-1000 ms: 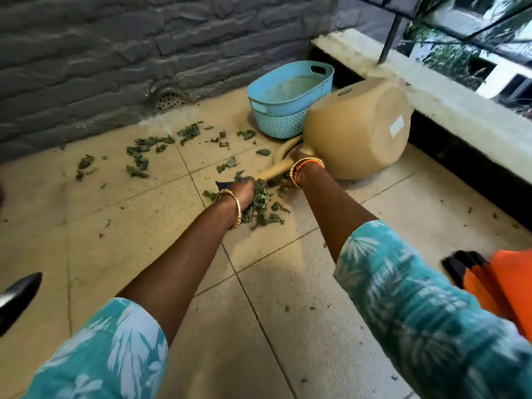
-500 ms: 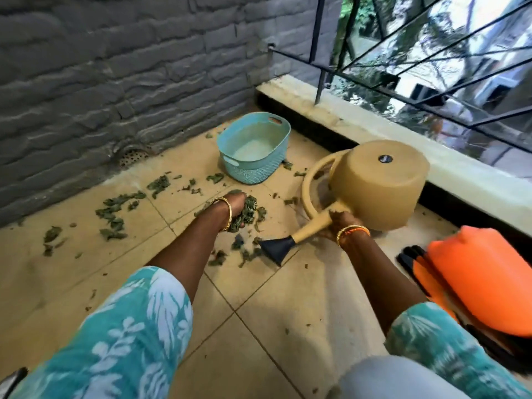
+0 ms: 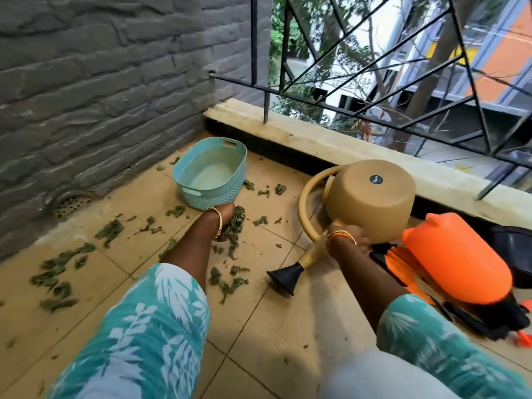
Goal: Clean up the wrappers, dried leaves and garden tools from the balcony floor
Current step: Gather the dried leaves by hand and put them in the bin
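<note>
Green dried leaves point(image 3: 59, 270) lie scattered across the tan floor tiles point(image 3: 273, 321) along the grey wall, and your left hand point(image 3: 227, 218) grips a bunch of them just in front of the teal basket point(image 3: 211, 174). Further right, your right hand point(image 3: 352, 236) holds the beige watering can point(image 3: 377, 197) where spout meets body; the can is tipped over, its black rose point(image 3: 283, 276) touching the floor. Beside it lies an orange sprayer point(image 3: 454, 260), against the ledge.
</note>
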The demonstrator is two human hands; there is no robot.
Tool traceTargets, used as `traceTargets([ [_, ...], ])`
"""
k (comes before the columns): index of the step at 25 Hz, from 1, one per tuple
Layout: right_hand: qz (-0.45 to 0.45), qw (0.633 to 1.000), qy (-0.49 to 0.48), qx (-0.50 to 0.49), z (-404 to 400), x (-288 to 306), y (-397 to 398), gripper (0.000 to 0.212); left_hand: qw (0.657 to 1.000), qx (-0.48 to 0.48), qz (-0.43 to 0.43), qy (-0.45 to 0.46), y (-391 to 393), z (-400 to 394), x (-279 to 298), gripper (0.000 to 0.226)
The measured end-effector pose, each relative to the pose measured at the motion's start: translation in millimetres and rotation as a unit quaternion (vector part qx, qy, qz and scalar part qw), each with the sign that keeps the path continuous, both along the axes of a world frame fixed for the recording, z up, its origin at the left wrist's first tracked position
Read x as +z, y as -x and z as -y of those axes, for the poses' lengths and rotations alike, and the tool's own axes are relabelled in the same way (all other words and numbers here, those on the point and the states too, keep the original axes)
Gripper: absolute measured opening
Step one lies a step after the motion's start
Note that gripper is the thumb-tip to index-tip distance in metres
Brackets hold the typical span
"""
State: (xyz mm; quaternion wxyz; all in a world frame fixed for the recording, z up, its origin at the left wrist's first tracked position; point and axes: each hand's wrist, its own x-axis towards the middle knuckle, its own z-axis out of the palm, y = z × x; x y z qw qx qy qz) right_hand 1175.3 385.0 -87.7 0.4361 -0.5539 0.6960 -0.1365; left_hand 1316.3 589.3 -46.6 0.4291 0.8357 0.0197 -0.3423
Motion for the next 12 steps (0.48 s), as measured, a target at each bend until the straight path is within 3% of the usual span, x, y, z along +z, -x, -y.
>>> traceTargets([
  [2, -0.09, 0.99, 0.093, 0.058, -12, 16, -6, 0.071, 1.0, -0.015, 0.019, 0.002, 0, 12, -2, 0.042],
  [4, -0.109, 0.968, 0.188, 0.124, -22, 31, -19, 0.057, 0.998, -0.037, 0.039, -0.011, 8, 20, 7, 0.049],
  [6, -0.074, 0.955, 0.217, 0.188, -26, 44, -44, 0.041, 0.997, -0.037, 0.067, -0.012, 8, 25, 16, 0.055],
  [12, 0.05, 0.916, 0.208, 0.339, -38, 106, -122, 0.026, 0.997, -0.002, 0.074, 0.01, -25, 21, 36, 0.067],
])
